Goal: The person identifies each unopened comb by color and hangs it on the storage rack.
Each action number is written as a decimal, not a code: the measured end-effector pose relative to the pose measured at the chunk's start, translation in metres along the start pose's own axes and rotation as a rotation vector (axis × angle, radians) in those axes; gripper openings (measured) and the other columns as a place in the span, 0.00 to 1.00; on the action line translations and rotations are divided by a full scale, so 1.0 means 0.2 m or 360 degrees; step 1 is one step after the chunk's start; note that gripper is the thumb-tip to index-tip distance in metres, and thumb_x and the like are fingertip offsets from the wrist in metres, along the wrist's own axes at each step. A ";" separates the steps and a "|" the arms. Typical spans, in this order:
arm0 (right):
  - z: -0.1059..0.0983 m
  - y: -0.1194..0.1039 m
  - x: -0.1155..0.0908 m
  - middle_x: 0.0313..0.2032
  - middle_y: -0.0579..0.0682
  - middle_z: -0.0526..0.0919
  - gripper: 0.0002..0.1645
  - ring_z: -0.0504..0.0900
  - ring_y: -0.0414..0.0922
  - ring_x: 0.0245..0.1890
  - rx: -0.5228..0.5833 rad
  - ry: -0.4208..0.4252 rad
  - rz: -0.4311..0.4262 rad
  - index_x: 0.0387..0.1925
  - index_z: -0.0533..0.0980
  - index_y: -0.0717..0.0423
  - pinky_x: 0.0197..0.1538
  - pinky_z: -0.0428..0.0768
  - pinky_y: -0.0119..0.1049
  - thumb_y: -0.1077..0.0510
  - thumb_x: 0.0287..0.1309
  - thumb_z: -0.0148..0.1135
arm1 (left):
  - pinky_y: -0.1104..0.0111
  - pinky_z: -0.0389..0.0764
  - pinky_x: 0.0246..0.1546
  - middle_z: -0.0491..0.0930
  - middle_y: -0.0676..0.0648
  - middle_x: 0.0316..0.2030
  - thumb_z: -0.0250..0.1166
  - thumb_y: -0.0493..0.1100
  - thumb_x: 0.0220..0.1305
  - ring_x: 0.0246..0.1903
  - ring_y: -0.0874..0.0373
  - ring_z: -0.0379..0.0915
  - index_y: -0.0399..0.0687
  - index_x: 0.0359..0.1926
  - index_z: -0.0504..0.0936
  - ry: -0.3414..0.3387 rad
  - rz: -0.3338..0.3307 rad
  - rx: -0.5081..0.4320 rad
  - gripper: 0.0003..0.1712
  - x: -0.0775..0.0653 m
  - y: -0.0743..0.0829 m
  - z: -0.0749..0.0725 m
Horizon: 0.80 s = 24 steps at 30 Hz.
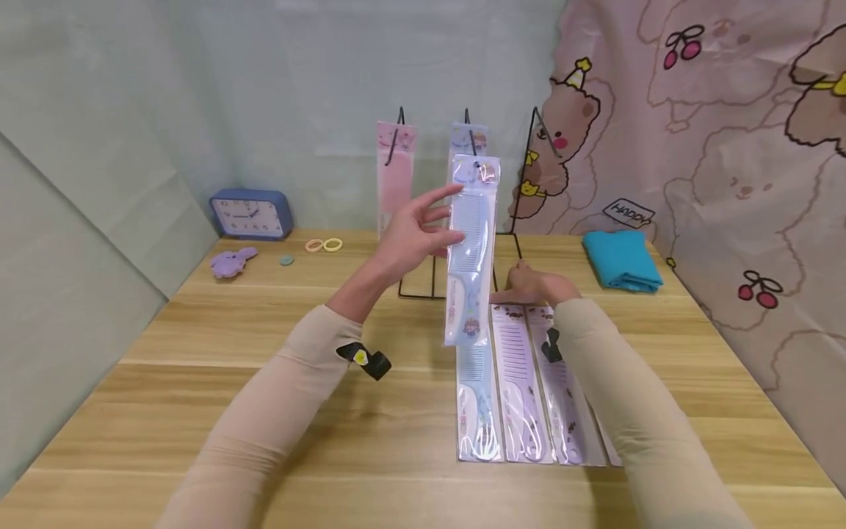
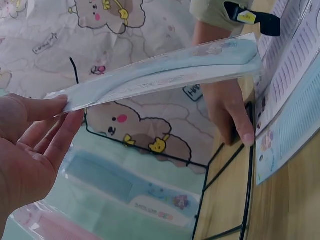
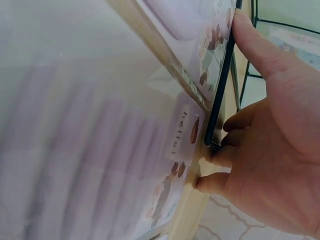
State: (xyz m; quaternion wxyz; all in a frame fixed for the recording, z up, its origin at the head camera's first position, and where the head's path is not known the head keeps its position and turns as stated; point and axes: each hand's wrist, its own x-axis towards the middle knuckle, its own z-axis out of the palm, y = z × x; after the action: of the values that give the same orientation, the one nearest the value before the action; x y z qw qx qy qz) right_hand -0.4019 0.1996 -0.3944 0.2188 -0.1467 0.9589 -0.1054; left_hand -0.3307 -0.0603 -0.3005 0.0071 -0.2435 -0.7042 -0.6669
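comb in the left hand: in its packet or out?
In: a clear, glossy packet surrounds the blue comb, its printed header above the teeth; the left hand pinches the packet.

Blue comb (image 1: pixel 469 250) in clear sleeve, printed header uppermost: near upright, left edge pinched by left hand (image 1: pixel 408 234), in front of middle hook; threading on hook cannot be told. Black wire rack (image 1: pixel 419 297): standing on tabletop (image 1: pixel 370 455), three prongs raised, base gripped by right hand (image 1: pixel 534 285).
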 end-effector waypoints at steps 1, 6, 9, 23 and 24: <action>0.00 0.00 0.00 0.60 0.66 0.63 0.45 0.76 0.54 0.42 0.0000 0.0004 -0.0004 0.45 0.74 0.62 0.49 0.78 0.49 0.23 0.59 0.55 | 0.57 0.87 0.38 0.69 0.42 0.69 0.70 0.30 0.61 0.56 0.46 0.78 0.59 0.72 0.70 0.0007 -0.0012 0.0018 0.41 0.01 0.00 0.00; 0.00 0.00 -0.01 0.58 0.65 0.64 0.46 0.76 0.54 0.42 0.0011 0.0028 -0.0008 0.46 0.75 0.62 0.48 0.77 0.47 0.22 0.57 0.56 | 0.56 0.87 0.39 0.72 0.39 0.65 0.68 0.28 0.61 0.52 0.47 0.80 0.61 0.72 0.69 0.0053 -0.0070 0.0061 0.42 0.10 -0.03 -0.01; 0.01 -0.01 -0.01 0.58 0.64 0.65 0.47 0.76 0.53 0.42 0.0014 0.0040 -0.0004 0.46 0.76 0.61 0.47 0.77 0.46 0.20 0.54 0.57 | 0.56 0.86 0.40 0.76 0.38 0.57 0.66 0.25 0.61 0.45 0.47 0.82 0.60 0.74 0.66 0.0067 -0.0083 0.0097 0.44 0.15 -0.04 -0.03; 0.01 -0.01 -0.01 0.63 0.69 0.64 0.47 0.76 0.55 0.46 -0.0016 0.0031 0.0015 0.50 0.74 0.65 0.56 0.77 0.54 0.24 0.59 0.56 | 0.64 0.84 0.46 0.70 0.37 0.55 0.65 0.22 0.58 0.47 0.46 0.78 0.64 0.79 0.53 0.0059 -0.0160 0.0360 0.56 0.35 -0.07 -0.06; 0.01 -0.01 -0.01 0.64 0.70 0.63 0.47 0.76 0.55 0.47 -0.0024 0.0030 0.0013 0.51 0.74 0.65 0.57 0.76 0.55 0.24 0.59 0.56 | 0.63 0.84 0.47 0.70 0.37 0.55 0.65 0.22 0.58 0.47 0.46 0.77 0.64 0.79 0.53 0.0061 -0.0170 0.0356 0.56 0.36 -0.07 -0.06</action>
State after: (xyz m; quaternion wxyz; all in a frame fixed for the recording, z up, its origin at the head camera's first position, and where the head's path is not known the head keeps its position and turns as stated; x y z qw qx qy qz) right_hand -0.3995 0.1985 -0.3953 0.2089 -0.1434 0.9623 -0.0987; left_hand -0.4021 -0.0484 -0.2877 0.0122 -0.1905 -0.7859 -0.5882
